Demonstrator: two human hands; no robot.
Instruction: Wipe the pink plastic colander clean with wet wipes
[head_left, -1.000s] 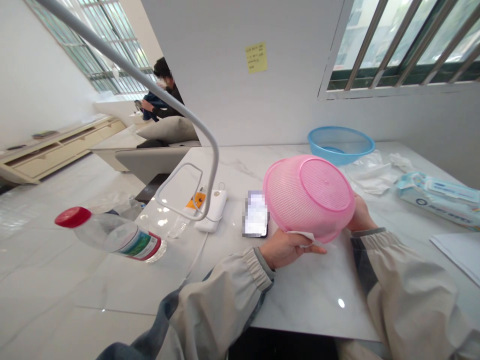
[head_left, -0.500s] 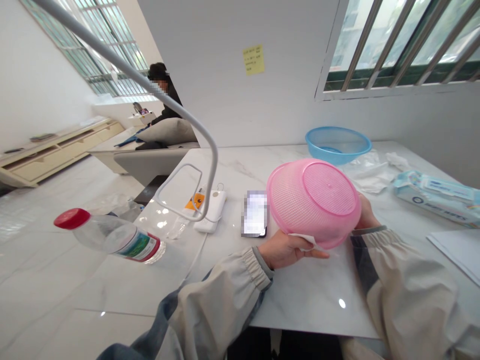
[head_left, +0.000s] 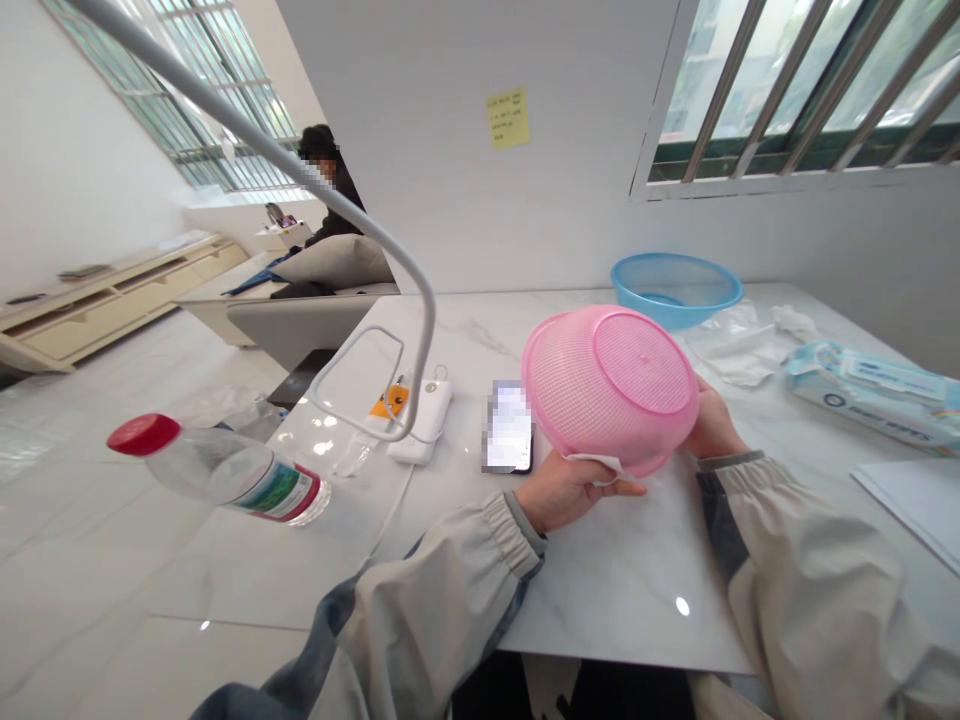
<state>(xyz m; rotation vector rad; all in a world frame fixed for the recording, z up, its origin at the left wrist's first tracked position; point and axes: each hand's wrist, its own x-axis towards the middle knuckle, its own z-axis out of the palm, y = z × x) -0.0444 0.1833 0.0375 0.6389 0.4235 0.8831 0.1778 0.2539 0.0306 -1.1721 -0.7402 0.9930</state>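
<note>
A pink mesh basket (head_left: 611, 385) is held bottom-up and tilted above the white marble table (head_left: 615, 590). My left hand (head_left: 570, 490) is closed under its near rim, pinching a small white wipe (head_left: 596, 462) against the basket. My right hand (head_left: 709, 425) grips the basket's right side from behind; its fingers are mostly hidden by the basket.
A blue basin (head_left: 675, 288) stands at the back. Crumpled plastic wrap (head_left: 742, 350) and a wet-wipe pack (head_left: 874, 392) lie at the right, paper (head_left: 919, 500) at the right edge. A phone (head_left: 510, 440), a white charger (head_left: 426, 420), a lamp arm (head_left: 360, 235) and a water bottle (head_left: 225, 475) are left. A person sits far back.
The basket and both hands shifted slightly left and up, and the basket tilted a little more. Nothing else moved.
</note>
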